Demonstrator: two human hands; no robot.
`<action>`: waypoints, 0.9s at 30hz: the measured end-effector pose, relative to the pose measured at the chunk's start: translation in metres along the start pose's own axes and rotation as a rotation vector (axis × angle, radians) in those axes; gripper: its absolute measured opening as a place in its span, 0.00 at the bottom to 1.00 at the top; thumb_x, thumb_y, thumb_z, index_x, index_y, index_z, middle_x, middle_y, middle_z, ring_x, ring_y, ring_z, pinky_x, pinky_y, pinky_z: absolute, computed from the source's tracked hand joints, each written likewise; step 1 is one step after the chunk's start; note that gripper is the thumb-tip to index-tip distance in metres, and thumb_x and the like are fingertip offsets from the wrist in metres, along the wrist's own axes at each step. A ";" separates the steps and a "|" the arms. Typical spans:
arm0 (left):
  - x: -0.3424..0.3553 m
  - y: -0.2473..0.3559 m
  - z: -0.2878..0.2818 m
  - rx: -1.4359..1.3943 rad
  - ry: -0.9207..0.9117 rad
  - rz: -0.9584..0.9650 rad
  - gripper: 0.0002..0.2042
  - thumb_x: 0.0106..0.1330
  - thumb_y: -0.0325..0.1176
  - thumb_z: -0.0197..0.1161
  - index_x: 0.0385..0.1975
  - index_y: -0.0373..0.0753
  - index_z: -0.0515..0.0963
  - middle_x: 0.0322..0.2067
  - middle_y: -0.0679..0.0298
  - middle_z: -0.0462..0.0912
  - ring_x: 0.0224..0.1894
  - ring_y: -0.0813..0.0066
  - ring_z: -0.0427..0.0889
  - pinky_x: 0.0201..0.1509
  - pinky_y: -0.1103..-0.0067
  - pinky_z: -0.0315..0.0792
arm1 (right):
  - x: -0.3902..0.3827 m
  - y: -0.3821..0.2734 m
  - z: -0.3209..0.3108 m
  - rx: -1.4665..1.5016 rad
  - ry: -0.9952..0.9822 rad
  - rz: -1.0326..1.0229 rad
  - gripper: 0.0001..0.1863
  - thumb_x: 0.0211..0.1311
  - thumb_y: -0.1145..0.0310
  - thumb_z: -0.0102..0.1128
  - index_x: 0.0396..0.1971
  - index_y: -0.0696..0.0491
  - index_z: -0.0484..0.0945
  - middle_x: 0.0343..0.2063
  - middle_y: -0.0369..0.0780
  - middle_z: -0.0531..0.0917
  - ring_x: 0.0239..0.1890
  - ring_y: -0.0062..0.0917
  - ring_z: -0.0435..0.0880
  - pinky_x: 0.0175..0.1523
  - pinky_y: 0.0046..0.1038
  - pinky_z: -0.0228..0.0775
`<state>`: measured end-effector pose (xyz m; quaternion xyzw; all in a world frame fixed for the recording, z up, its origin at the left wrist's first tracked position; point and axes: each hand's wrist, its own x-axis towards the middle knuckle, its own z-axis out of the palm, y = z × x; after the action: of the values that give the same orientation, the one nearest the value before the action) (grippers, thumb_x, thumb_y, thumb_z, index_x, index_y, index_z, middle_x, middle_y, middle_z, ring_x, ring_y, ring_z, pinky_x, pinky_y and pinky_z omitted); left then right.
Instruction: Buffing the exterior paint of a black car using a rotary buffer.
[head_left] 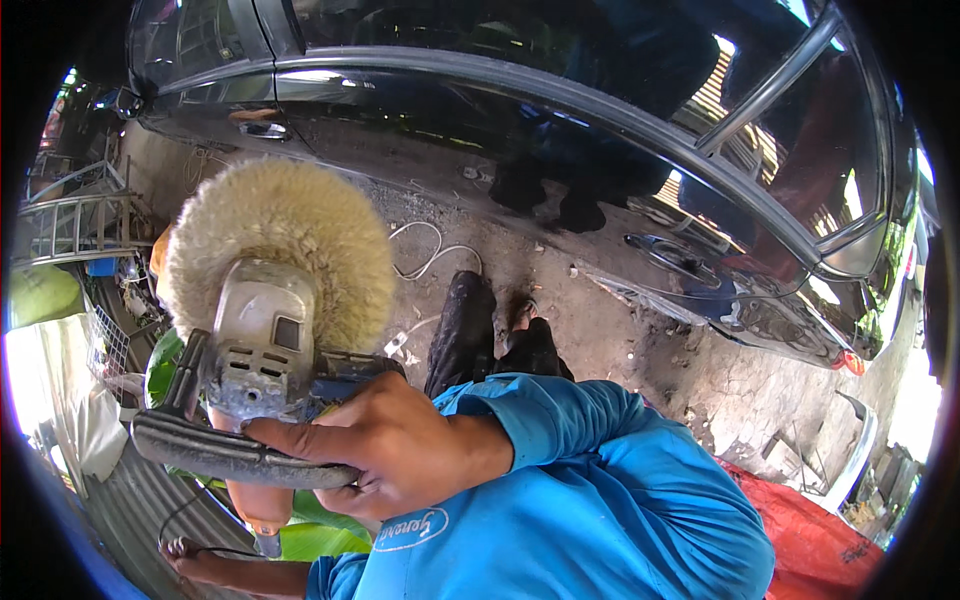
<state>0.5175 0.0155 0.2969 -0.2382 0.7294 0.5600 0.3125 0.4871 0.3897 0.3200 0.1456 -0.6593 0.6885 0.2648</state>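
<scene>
My right hand (pixel 395 450) is closed on the black loop handle (pixel 230 455) of a power polisher (pixel 262 345). A large, round, yellowish wool pad (pixel 345 235) is fitted to its head, which is raised beside my body, apart from the car. The orange rear body (pixel 262 500) of the polisher hangs below the handle. At the lower left, my left hand (pixel 185 557) has its fingers curled on a thin black power cord (pixel 228 551) near the tool's tail end. The details of those fingers are small.
A glossy black car (pixel 390 120) stretches across the far side, with door handles and chrome trim. A white cable (pixel 437 250) lies on the dirt floor near my feet. Metal frames (pixel 75 225) stand at left; a red cover (pixel 800 530) lies at right.
</scene>
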 end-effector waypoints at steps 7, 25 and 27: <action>0.069 0.021 0.057 -0.102 -0.173 0.186 0.26 0.65 0.55 0.51 0.45 0.35 0.72 0.26 0.60 0.79 0.22 0.75 0.75 0.23 0.81 0.68 | 0.020 -0.013 -0.024 -0.044 -0.020 -0.044 0.33 0.38 0.68 0.67 0.53 0.50 0.76 0.19 0.42 0.81 0.20 0.37 0.81 0.26 0.34 0.71; 0.181 0.129 0.091 -0.173 -0.459 0.360 0.28 0.65 0.60 0.48 0.43 0.36 0.74 0.22 0.61 0.79 0.17 0.77 0.74 0.17 0.83 0.65 | 0.180 -0.023 -0.078 -0.488 -0.088 -0.178 0.28 0.42 0.71 0.68 0.51 0.51 0.79 0.34 0.45 0.85 0.22 0.30 0.84 0.31 0.24 0.76; 0.193 0.141 0.093 -0.168 -0.479 0.354 0.29 0.65 0.60 0.47 0.43 0.36 0.74 0.21 0.61 0.79 0.16 0.77 0.74 0.16 0.83 0.65 | 0.203 -0.016 -0.079 -0.523 -0.037 -0.191 0.28 0.42 0.71 0.68 0.50 0.51 0.79 0.35 0.44 0.85 0.24 0.31 0.85 0.33 0.24 0.76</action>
<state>0.3033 0.1424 0.2348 0.0063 0.6163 0.7041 0.3526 0.3423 0.5027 0.4377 0.1464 -0.8024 0.4642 0.3452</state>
